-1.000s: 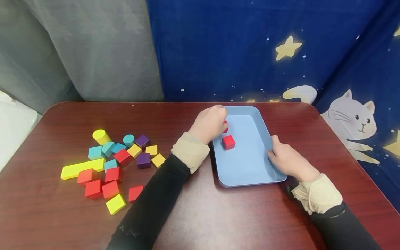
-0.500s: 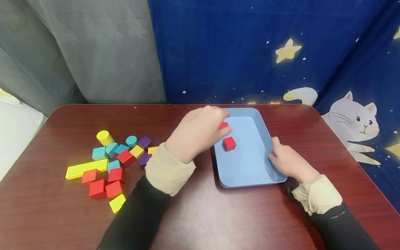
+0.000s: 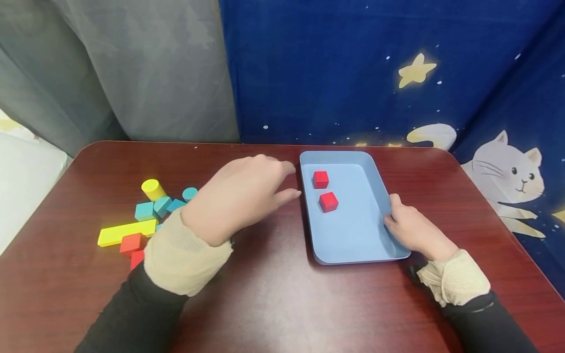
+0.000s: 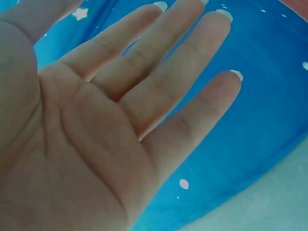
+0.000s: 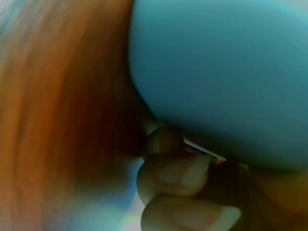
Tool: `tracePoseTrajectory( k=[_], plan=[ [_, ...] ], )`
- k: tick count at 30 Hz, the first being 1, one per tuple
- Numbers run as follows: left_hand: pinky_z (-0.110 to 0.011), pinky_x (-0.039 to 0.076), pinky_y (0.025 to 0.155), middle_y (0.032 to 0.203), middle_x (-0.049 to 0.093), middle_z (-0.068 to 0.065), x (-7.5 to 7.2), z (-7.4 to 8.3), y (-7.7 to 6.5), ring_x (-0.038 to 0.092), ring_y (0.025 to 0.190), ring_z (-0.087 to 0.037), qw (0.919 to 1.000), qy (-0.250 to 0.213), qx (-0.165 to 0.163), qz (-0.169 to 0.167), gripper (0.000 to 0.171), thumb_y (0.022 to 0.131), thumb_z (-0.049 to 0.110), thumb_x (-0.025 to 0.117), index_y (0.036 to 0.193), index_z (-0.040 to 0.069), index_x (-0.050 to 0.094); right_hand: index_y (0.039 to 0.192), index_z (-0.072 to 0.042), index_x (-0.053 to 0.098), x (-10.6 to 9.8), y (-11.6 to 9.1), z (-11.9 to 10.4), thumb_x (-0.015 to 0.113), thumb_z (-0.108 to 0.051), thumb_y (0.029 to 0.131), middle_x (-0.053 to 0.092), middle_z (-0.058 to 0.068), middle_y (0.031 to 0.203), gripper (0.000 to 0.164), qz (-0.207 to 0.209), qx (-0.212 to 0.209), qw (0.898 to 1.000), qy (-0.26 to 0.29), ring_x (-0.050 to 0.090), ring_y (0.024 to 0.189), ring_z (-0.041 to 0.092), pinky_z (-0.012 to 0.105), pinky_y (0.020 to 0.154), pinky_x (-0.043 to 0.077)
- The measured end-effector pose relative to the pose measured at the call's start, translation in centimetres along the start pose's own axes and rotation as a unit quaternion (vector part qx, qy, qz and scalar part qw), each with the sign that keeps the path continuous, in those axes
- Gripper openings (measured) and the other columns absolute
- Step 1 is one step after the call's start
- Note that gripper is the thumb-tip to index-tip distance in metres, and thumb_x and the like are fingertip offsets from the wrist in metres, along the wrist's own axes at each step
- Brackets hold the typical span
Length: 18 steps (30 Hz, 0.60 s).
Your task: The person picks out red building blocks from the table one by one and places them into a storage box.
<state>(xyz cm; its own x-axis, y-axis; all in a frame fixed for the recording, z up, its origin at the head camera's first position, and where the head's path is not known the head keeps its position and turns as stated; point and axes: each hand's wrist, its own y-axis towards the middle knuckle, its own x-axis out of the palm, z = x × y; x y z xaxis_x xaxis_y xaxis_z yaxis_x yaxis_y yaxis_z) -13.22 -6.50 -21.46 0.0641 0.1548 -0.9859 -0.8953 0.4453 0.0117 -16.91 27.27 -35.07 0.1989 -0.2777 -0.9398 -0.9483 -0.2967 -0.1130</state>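
Note:
In the head view my left hand (image 3: pixel 240 198) hovers left of the blue tray (image 3: pixel 353 233), holding nothing, with thumb and fingers apart. Its palm (image 4: pixel 91 130) faces the left wrist camera, fingers loosely extended. Two red cubes (image 3: pixel 328 202) lie apart inside the tray, near its left wall. My right hand (image 3: pixel 417 229) grips the tray's right side, thumb over the rim. From the right wrist, curled fingers (image 5: pixel 175 171) show beneath the tray's wall (image 5: pixel 216 82).
On the left lie a long yellow block (image 3: pixel 125 233), a yellow cylinder (image 3: pixel 152 189), turquoise blocks (image 3: pixel 144 212) and red blocks (image 3: pixel 132 243). My left forearm and cuff hide other blocks there. Grey and blue curtains (image 3: pixel 309 73) hang behind the brown table (image 3: pixel 273 304).
My left hand has drawn back leftward from the tray, its fingers spreading, and the farther red cube is now uncovered. The right hand keeps its hold on the tray.

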Motion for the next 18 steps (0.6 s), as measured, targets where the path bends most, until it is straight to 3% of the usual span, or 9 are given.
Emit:
tracePoseTrajectory(
  k=[7, 14, 18],
  plan=[
    [-0.033, 0.05, 0.075, 0.095, 0.067, 0.001, 0.5, -1.7, -2.6, 0.063, 0.084, -0.015, 0.9996, 0.019, -0.017, -0.013, 0.044, 0.087, 0.041, 0.066, 0.123, 0.014, 0.064, 0.106, 0.002, 0.029, 0.1, 0.0, 0.1, 0.041, -0.015, 0.094, 0.05, 0.008, 0.068, 0.024, 0.002, 0.001, 1.0, -0.007, 0.054, 0.068, 0.022, 0.037, 0.066, 0.043],
    [-0.033, 0.051, 0.077, 0.098, 0.066, 0.001, 2.0, -3.1, -5.1, 0.065, 0.087, -0.015, 0.9999, 0.005, -0.004, -0.008, 0.043, 0.088, 0.04, 0.065, 0.122, 0.013, 0.065, 0.108, 0.003, 0.029, 0.0, 0.0, 0.1, 0.042, -0.014, 0.094, 0.05, 0.009, 0.068, 0.025, -0.001, 0.002, 1.0, 0.001, 0.053, 0.068, 0.023, 0.037, 0.065, 0.043],
    [-0.028, 0.05, 0.07, 0.097, 0.065, 0.002, 2.8, -3.9, -6.6, 0.063, 0.08, -0.011, 1.0, -0.001, 0.007, -0.007, 0.042, 0.087, 0.041, 0.066, 0.118, 0.013, 0.067, 0.11, 0.004, 0.03, 0.1, 0.1, 0.0, 0.043, -0.014, 0.095, 0.051, 0.009, 0.07, 0.027, -0.001, 0.001, 1.0, 0.0, 0.054, 0.069, 0.023, 0.038, 0.066, 0.043]
  ],
)
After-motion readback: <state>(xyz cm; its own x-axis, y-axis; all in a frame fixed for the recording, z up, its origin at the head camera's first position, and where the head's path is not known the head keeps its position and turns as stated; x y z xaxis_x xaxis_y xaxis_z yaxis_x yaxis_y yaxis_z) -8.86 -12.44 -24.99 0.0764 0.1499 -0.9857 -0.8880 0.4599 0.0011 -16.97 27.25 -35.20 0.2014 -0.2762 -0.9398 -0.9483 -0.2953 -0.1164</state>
